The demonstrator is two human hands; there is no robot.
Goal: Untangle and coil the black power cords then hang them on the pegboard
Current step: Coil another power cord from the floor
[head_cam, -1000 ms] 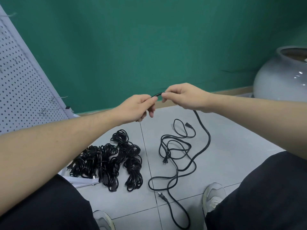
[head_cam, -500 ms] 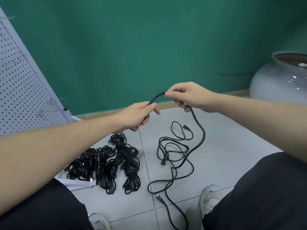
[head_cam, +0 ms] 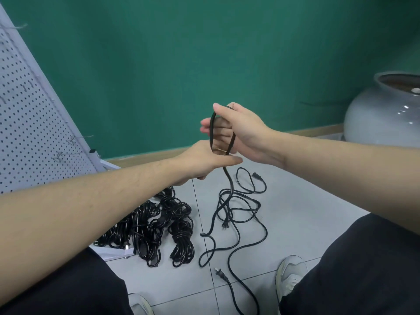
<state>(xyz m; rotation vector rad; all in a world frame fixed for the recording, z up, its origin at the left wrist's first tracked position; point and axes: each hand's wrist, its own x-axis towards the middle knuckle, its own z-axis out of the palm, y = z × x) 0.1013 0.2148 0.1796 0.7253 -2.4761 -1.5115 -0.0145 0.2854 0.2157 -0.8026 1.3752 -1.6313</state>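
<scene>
1. Right hand (head_cam: 244, 133) holds up a loop of black power cord (head_cam: 229, 192), thumb pinching it at the top.
2. Left hand (head_cam: 202, 160) grips the loop's base, fingers curled.
3. The cord's slack sprawls on the tiled floor (head_cam: 306, 201), beside the coiled cord pile (head_cam: 156, 226) near the pegboard (head_cam: 29, 123).

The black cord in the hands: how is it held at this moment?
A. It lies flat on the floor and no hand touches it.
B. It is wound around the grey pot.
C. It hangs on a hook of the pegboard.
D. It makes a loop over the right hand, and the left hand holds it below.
D: the black cord loops over the right hand, and the left hand grips it just below, the rest trailing to the floor.
</scene>
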